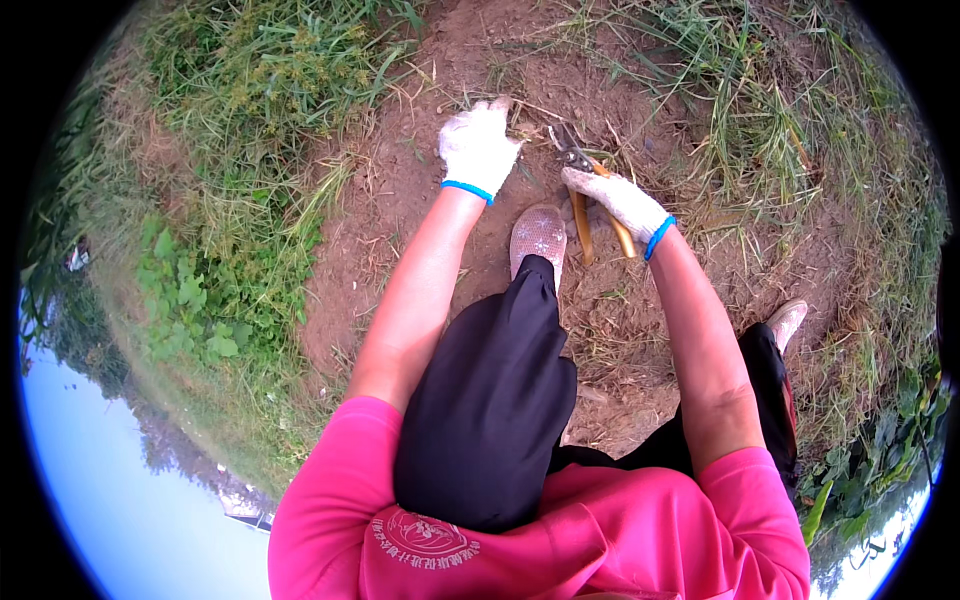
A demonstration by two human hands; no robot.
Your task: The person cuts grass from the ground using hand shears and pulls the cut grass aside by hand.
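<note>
My right hand (pixel 619 201), in a white knit glove with a blue cuff, grips a pair of pruning shears (pixel 583 217) with orange-yellow handles. The handles stand apart, and the dark metal blades point up and left, over the soil. Left of the blades is my left hand (pixel 478 148), in a matching glove, low over the bare ground with its fingers bent. Bits of dry plant stem (pixel 534 133) lie by its fingertips and thumb; whether the fingers hold any is hidden.
Reddish-brown soil (pixel 345 300) runs between tall grass (pixel 255 67) on the left and cut-looking grass (pixel 757 112) on the right. Broad-leaved plants (pixel 176 289) grow at left. My shoe (pixel 538 236) stands just below the hands; the other shoe (pixel 787 322) is farther right.
</note>
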